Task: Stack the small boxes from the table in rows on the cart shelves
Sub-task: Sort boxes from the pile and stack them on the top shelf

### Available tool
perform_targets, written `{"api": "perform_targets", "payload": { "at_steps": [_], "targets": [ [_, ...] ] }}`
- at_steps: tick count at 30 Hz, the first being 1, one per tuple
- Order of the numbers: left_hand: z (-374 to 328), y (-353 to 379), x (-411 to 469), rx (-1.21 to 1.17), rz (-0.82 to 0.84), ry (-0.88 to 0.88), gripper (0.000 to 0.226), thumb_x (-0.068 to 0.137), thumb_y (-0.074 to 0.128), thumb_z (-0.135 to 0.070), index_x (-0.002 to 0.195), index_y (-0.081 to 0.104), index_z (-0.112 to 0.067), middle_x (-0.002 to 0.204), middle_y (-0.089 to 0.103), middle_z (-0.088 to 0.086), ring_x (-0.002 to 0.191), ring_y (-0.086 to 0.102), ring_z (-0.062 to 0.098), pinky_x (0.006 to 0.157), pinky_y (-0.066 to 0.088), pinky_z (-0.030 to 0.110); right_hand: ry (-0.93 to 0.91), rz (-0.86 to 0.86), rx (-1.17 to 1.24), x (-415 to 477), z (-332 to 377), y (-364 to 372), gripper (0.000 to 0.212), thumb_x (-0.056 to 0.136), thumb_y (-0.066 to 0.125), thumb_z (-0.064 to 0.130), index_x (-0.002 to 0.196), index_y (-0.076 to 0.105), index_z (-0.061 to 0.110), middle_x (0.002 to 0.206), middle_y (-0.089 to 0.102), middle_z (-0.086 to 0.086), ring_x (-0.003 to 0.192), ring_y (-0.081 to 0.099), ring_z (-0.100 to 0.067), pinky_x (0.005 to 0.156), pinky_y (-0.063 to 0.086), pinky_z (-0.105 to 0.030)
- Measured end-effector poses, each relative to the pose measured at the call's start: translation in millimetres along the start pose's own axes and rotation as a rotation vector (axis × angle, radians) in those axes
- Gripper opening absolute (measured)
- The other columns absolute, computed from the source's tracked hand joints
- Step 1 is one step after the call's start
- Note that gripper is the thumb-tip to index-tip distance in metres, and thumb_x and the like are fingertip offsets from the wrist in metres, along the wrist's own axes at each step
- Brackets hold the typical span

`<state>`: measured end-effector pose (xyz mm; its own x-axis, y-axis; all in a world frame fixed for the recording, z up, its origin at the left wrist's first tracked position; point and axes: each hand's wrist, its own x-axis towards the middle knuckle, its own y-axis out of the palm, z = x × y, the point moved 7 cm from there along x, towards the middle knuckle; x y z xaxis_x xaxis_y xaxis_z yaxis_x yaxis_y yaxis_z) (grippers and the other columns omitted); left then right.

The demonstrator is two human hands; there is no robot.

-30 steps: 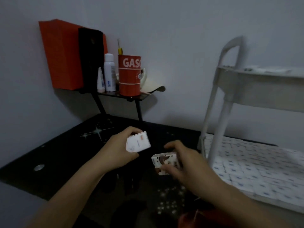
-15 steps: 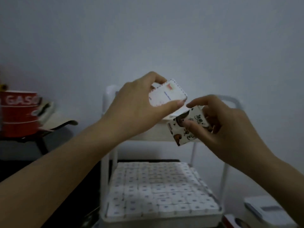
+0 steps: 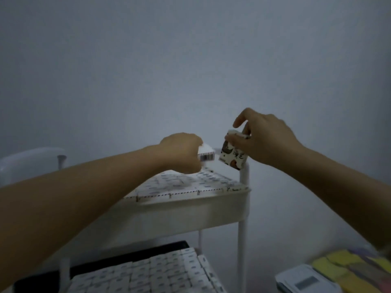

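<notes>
Cart (image 3: 190, 210) matt, probably plastic; boxes (image 3: 182, 183) papery

— Any wording legible?
— None. Just a barcode (image 3: 207, 158) on the white box (image 3: 205, 150) above the far edge of the top shelf (image 3: 190, 210), blurred.
— And on the patterned box (image 3: 232, 158) just beside it?
— Dark characters, too smeared to read.

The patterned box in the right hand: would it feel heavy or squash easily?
Probably light: the right hand holds the patterned box by a fingertip pinch. Likely stiff: its edges look straight. Flat faces, so unlikely to roll.
</notes>
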<state>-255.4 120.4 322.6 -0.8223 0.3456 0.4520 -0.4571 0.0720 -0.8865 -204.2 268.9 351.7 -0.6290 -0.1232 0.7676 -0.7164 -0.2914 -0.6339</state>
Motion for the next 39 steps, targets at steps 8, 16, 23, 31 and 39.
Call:
{"api": "perform_targets", "payload": {
  "at_steps": [8,16,23,31,39],
  "targets": [
    [0,28,18,-0.013,0.346,0.133,0.040,0.082,0.050,-0.005,0.119,0.058,-0.019,0.112,0.062,0.004,0.101,0.058,0.023,0.090,0.050,0.039,-0.069,0.006,-0.328,35,27,40,0.036,0.088,0.061,0.035,0.063,0.045,0.015,0.062,0.048,0.000,0.057,0.044,-0.016,0.048,0.027,-0.025],
    [15,40,13,-0.120,0.393,0.137,0.042,0.081,0.057,-0.012,0.122,0.060,-0.020,0.116,0.064,0.003,0.103,0.060,0.021,0.095,0.050,0.039,-0.067,0.168,-0.534,56,35,84,0.033,0.088,0.060,0.021,0.063,0.040,0.017,0.065,0.041,0.002,0.057,0.038,-0.014,0.050,0.022,-0.025],
    [13,41,19,-0.117,0.420,0.123,0.032,0.080,0.058,-0.011,0.111,0.062,-0.012,0.104,0.066,0.010,0.087,0.059,0.022,0.077,0.049,0.033,-0.087,0.208,-0.564,63,38,94,0.032,0.087,0.063,0.021,0.064,0.042,0.016,0.064,0.043,0.002,0.054,0.037,-0.013,0.048,0.020,-0.024],
    [16,47,20,-0.175,0.391,0.132,0.021,0.080,0.059,-0.011,0.102,0.061,-0.010,0.096,0.063,0.009,0.081,0.058,0.022,0.072,0.048,0.034,-0.201,0.334,-0.637,52,52,113,0.009,0.090,0.056,0.008,0.084,0.055,0.016,0.073,0.046,-0.001,0.070,0.048,-0.019,0.062,0.035,-0.027],
    [40,36,14,-0.623,0.267,0.089,0.026,0.085,0.066,-0.007,0.110,0.065,-0.008,0.107,0.063,0.009,0.095,0.060,0.022,0.088,0.052,0.033,-0.010,0.742,-0.341,37,32,116,0.022,0.095,0.046,0.003,0.107,0.064,0.007,0.079,0.073,-0.005,0.049,0.068,-0.012,0.051,0.056,-0.024]
  ]
}}
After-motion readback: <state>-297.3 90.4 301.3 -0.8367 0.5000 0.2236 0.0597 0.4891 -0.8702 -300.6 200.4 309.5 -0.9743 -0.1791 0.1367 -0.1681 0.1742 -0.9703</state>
